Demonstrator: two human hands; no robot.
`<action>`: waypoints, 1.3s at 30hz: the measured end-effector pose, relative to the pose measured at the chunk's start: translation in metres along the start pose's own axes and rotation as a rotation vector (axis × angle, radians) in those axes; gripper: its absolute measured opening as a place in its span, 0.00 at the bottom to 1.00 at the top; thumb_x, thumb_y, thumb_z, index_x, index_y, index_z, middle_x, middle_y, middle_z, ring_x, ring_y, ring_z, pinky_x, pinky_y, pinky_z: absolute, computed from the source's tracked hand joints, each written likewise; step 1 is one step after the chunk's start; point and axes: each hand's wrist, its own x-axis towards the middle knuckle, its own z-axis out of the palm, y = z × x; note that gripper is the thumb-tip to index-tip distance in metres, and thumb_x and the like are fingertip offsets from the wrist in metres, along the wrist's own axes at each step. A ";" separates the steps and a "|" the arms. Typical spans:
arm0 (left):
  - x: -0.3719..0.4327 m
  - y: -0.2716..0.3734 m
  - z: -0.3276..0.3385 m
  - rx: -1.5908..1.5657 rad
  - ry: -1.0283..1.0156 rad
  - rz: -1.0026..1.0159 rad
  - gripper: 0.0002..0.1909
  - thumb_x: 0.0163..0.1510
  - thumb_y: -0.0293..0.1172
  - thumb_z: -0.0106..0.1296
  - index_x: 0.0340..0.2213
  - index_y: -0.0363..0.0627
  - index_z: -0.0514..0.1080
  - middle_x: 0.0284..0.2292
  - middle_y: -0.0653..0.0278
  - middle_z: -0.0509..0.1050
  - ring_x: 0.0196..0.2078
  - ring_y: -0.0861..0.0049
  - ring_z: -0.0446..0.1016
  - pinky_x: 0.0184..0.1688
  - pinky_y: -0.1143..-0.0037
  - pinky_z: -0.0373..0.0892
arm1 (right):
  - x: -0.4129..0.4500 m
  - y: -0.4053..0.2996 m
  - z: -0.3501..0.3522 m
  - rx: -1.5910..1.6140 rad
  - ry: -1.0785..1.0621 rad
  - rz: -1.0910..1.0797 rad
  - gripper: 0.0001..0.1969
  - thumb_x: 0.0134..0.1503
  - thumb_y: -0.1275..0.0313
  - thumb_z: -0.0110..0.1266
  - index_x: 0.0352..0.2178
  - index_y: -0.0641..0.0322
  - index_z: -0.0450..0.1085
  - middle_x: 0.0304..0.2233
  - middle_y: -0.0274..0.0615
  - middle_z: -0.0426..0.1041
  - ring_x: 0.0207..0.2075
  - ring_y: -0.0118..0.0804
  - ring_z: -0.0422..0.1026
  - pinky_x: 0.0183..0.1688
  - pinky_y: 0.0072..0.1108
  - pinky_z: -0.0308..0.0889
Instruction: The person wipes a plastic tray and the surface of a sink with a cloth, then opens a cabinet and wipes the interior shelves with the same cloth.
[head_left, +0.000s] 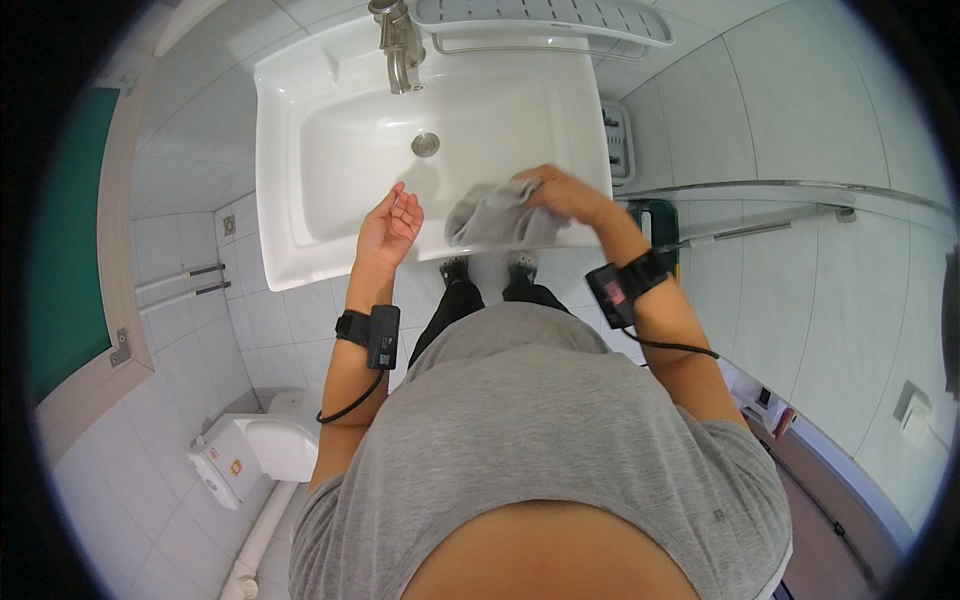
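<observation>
A grey cloth (491, 212) lies bunched over the front right part of the white washbasin (352, 150). My right hand (562, 193) grips its upper right side, blurred by motion, so the exact finger positions are hard to see. Over the basin's front edge, left of the cloth, my left hand (392, 225) is turned palm up. Its fingers are slightly curled and apart, with nothing in them. The metal drain (425, 144) sits in the basin beyond both hands. Behind it rises a metal faucet (397, 52).
A pale slotted shelf (547, 15) spans the basin's back right. A metal rail (750, 187) runs along the right wall, above a dark green container (660, 225). A white toilet cistern (232, 457) stands at lower left. Black devices are strapped to both forearms, with cables.
</observation>
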 end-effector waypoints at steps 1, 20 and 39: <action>0.000 0.000 0.002 -0.039 0.008 0.003 0.08 0.50 0.24 0.41 0.34 0.36 0.65 0.26 0.65 0.68 0.30 0.75 0.68 0.36 0.76 0.66 | -0.006 -0.010 -0.015 -0.022 0.035 0.046 0.14 0.39 0.77 0.44 0.32 0.64 0.68 0.34 0.47 0.69 0.34 0.38 0.65 0.40 0.21 0.60; -0.001 -0.009 0.029 0.068 -0.061 -0.051 0.07 0.50 0.26 0.42 0.32 0.40 0.65 0.26 0.65 0.67 0.31 0.76 0.67 0.36 0.76 0.65 | -0.097 0.014 -0.051 -0.860 -0.128 0.621 0.13 0.39 0.71 0.43 0.25 0.69 0.69 0.27 0.53 0.69 0.30 0.51 0.68 0.35 0.30 0.63; 0.004 -0.007 0.014 -0.016 -0.013 -0.049 0.08 0.50 0.24 0.40 0.33 0.36 0.65 0.26 0.64 0.68 0.31 0.75 0.68 0.36 0.76 0.66 | -0.074 0.052 0.027 -0.880 0.081 -0.015 0.24 0.34 0.73 0.49 0.40 0.50 0.65 0.41 0.43 0.63 0.48 0.46 0.56 0.47 0.29 0.54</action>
